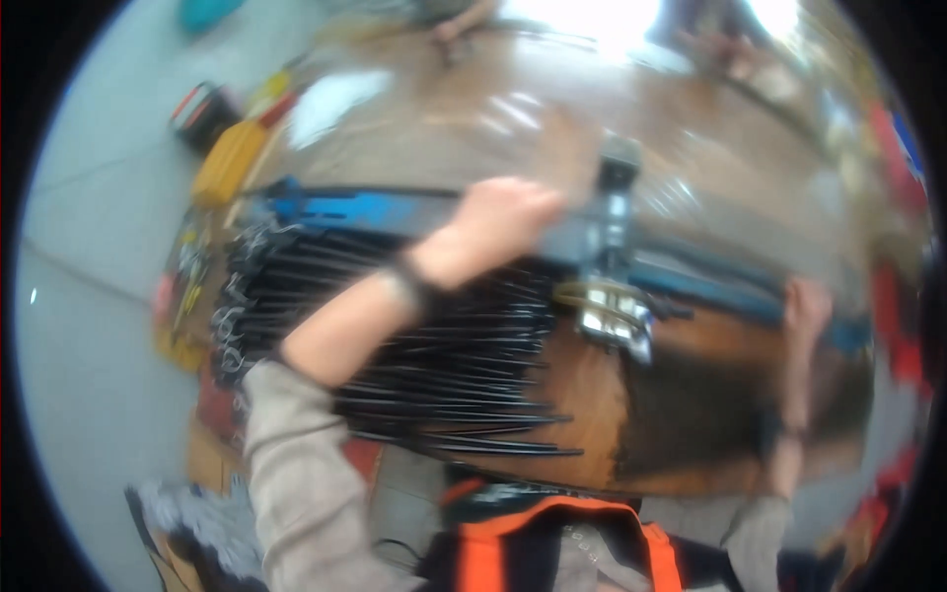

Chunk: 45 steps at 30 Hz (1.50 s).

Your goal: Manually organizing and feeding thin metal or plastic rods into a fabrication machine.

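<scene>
A silver metal fixture with a dark, blocky far end (614, 232) is positioned between the hands, its long axis directed away from the body across a long blue strip (370, 209). The nearer side, leftward, is occupied by the left hand (503, 217); the right hand (809, 304) is placed well rightward. Both appear curled; any grip cannot be determined.

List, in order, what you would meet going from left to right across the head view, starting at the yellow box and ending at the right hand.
Yellow box → left dark wristband → left hand → shiny metal device → right hand.
</scene>
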Each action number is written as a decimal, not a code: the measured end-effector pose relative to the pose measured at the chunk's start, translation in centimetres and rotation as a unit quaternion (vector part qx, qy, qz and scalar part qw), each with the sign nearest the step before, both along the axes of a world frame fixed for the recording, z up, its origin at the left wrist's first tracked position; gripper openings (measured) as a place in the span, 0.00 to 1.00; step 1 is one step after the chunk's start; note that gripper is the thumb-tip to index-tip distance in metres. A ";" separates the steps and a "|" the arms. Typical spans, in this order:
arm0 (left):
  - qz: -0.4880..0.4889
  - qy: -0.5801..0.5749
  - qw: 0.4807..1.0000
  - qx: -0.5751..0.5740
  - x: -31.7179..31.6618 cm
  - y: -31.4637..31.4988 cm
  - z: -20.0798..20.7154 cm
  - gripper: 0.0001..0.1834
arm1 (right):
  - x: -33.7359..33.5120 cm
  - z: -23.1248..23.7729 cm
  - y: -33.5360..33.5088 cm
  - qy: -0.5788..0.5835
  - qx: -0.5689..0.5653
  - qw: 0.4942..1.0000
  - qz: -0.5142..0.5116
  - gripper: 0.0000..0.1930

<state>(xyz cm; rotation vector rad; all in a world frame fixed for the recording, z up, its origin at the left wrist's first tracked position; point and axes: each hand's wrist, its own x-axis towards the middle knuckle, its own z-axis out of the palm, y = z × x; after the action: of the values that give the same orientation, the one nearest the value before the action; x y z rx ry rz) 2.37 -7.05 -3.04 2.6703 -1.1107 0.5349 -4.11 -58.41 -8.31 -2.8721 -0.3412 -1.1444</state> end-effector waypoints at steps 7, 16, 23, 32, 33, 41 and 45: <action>0.034 0.102 0.994 -0.024 1.0 -1.0 -1.6 0.07 | -0.7 0.1 2.3 -0.015 0.081 0.996 0.016 0.03; -0.001 0.077 0.994 -0.071 0.9 -1.5 -1.0 0.08 | 0.5 -2.7 -1.1 0.014 0.075 0.996 -0.039 0.03; -0.016 0.126 0.990 -0.065 1.8 -2.6 -1.7 0.10 | -0.4 -3.4 -2.6 0.012 0.091 0.994 -0.058 0.05; -0.010 0.168 0.985 -0.027 1.7 -2.1 -1.9 0.12 | -0.4 -3.1 -1.9 -0.027 0.071 0.996 -0.047 0.06; -0.017 0.164 0.986 -0.033 1.7 -2.3 -2.0 0.12 | -0.5 -2.8 -2.0 0.005 0.069 0.995 -0.067 0.07; -0.018 0.095 0.992 -0.079 1.7 -2.4 -3.3 0.09 | -3.6 -1.3 7.2 -0.022 0.041 0.998 0.051 0.18; 0.058 0.072 0.995 -0.046 0.8 -3.3 -2.7 0.07 | -6.9 -2.2 11.9 0.072 0.070 0.984 0.150 0.19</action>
<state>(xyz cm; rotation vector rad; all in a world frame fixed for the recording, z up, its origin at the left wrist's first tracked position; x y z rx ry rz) 3.19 -10.33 -5.76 2.6569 -0.8749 0.3934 -10.99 -46.55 -10.51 -2.6453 -0.6349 -0.8660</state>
